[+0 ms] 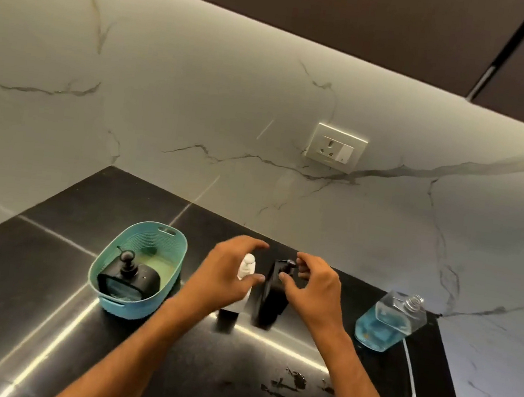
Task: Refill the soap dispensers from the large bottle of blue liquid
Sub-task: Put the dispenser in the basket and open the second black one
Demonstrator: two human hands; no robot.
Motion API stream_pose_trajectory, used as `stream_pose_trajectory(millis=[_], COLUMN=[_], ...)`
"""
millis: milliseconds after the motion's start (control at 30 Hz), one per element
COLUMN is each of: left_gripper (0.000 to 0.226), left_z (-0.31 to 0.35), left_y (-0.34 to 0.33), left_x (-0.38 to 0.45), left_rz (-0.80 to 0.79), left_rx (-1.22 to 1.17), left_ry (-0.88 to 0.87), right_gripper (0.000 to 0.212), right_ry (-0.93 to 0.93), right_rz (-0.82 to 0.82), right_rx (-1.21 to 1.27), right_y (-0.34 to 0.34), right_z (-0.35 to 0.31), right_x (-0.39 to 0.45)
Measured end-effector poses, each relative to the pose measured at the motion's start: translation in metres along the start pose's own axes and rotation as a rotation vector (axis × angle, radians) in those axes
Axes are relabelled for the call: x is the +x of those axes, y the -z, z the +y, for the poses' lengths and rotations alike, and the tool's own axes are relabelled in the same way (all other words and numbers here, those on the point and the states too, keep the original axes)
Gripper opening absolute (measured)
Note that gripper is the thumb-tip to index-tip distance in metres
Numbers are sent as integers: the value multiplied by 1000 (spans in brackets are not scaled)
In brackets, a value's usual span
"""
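Both hands' fingers hang loosely spread — left hand (228, 276) over the white dispenser (246, 267), right hand (312, 287) over the black dispenser (271, 298) — pump tops on, blue bottle (387, 322) uncapped, so filling seems still ahead.

three soap dispensers (128, 276) (241, 286) (273, 293), one clear bottle (389, 322), one basket (163, 235), two hands (224, 279) (315, 292)

Head camera looks down, perhaps tilted, close over the countertop (41, 319).

Both hands (222, 279) (315, 290) forward, fingers spread
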State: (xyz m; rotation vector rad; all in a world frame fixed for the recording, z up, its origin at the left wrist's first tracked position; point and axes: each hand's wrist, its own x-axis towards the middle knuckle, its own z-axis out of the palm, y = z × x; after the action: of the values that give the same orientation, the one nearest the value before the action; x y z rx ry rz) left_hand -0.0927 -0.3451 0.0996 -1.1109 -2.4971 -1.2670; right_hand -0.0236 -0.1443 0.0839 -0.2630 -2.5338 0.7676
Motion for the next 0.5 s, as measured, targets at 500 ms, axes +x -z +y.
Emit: stream_pose_trajectory(millis=[500], left_gripper=[60], left_z=[13], left_y=[-145], left_x=[10], left_rz=[75], left_rx=[17], left_ry=[474], right_gripper=[81], right_ry=[-261], right_rz=[-343], right_rx=[148], right_y=[-43], right_z=[97], right_x=[29])
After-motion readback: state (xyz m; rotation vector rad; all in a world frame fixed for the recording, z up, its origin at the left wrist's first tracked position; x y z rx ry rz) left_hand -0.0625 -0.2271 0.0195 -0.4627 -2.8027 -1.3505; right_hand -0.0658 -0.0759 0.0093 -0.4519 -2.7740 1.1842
